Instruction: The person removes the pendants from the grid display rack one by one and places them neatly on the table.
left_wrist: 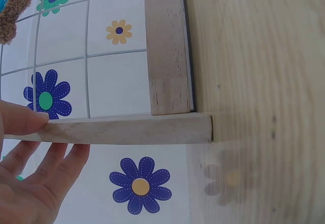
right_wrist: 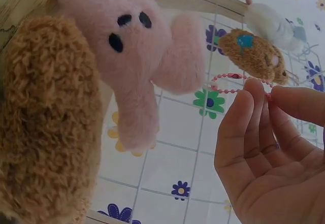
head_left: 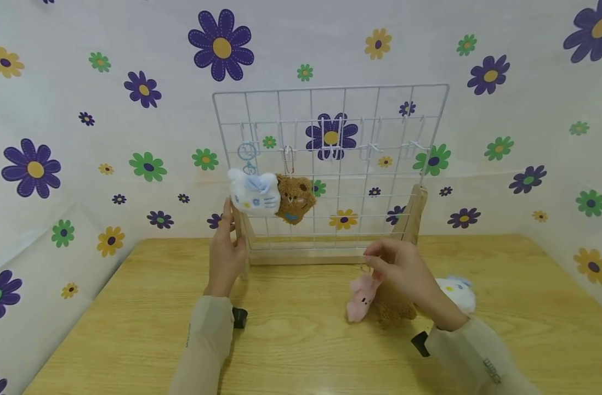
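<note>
My left hand grips the left wooden post of a wire grid rack, thumb on one side and fingers on the other. Between thumb and fingertips, my right hand pinches the pink bead chain of a pink plush keychain. That plush, with dark eyes and long ears, hangs low in front of the rack's right half. From the rack's left side hang a white cat plush with a blue bow and, beside it, a brown bear plush.
Another brown plush is on the wooden table beneath my right hand, partly hidden. A white plush lies right of it, behind the wrist. Several white hooks run along the grid's upper part. Flower-patterned cloth stands behind.
</note>
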Motion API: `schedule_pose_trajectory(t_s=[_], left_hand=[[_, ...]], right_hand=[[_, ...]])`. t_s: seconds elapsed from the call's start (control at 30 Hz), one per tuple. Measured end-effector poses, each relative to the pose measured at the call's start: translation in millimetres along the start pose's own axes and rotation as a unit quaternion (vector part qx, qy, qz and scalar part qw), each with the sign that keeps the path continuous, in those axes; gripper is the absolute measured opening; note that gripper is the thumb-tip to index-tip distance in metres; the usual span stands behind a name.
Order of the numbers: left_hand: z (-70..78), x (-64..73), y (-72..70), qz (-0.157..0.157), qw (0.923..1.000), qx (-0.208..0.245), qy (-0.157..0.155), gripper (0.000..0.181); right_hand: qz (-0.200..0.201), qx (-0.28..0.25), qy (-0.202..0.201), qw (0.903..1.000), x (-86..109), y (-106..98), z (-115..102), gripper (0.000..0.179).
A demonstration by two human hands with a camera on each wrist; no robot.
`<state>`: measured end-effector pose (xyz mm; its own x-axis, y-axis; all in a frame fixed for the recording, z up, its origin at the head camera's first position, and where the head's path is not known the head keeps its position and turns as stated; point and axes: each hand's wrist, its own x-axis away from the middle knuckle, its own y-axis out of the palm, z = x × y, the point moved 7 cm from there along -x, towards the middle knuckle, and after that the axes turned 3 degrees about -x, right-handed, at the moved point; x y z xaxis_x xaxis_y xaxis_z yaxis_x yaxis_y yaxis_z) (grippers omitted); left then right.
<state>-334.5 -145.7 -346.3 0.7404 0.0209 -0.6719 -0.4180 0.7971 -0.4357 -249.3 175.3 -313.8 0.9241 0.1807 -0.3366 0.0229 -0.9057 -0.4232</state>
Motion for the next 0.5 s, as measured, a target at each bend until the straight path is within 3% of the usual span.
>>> schedule_pose_trajectory(t_s=[0.3, 0.5], left_hand=[[0.2, -0.2, -1.2, 0.001, 0.9999, 0.010, -0.003, 0.086], [3.4, -0.5, -1.9, 0.004, 0.9999, 0.004, 0.009, 0.086]], right_hand=[[0.000, 0.045, -0.016, 0.9989, -16.4, 15.7, 12.0, 0.004], [-0.039, 0.050, -0.004, 0.9980, -18.9, 32.0, 20.3, 0.005]])
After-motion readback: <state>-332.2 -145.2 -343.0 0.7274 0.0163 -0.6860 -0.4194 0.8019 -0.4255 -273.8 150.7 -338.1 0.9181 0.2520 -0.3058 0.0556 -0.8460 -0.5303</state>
